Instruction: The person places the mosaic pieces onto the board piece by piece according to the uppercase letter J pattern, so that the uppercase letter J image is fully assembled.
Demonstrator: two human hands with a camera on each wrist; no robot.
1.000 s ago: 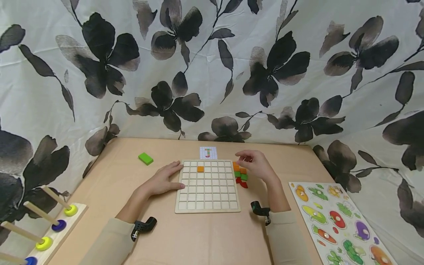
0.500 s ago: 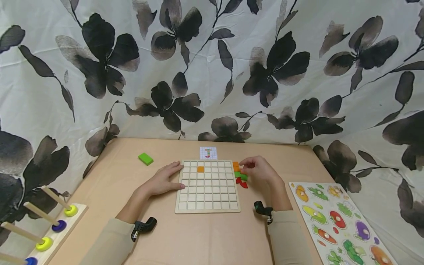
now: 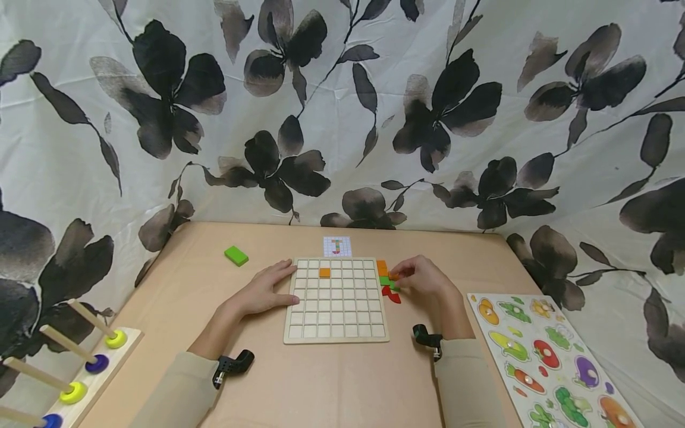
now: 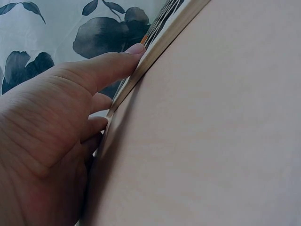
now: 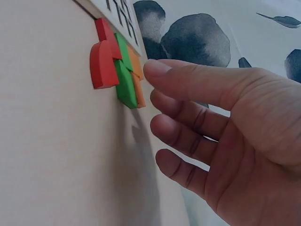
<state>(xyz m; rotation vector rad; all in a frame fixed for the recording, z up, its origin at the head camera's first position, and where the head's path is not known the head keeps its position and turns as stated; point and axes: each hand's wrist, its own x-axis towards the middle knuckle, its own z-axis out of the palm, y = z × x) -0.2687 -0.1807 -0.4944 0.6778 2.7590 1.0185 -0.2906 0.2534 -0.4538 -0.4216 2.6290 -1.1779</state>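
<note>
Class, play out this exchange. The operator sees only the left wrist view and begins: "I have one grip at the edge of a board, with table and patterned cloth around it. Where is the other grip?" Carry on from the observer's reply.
Observer: The right grip is past the opposite edge of the board, with its fingertips at a cluster of orange, green and red pieces. Whether they touch one, I can't tell.

Operator: Understood. What lies just past the board's far edge?

Observer: A small gridded card with a coloured figure on it, seen in the head view.
</note>
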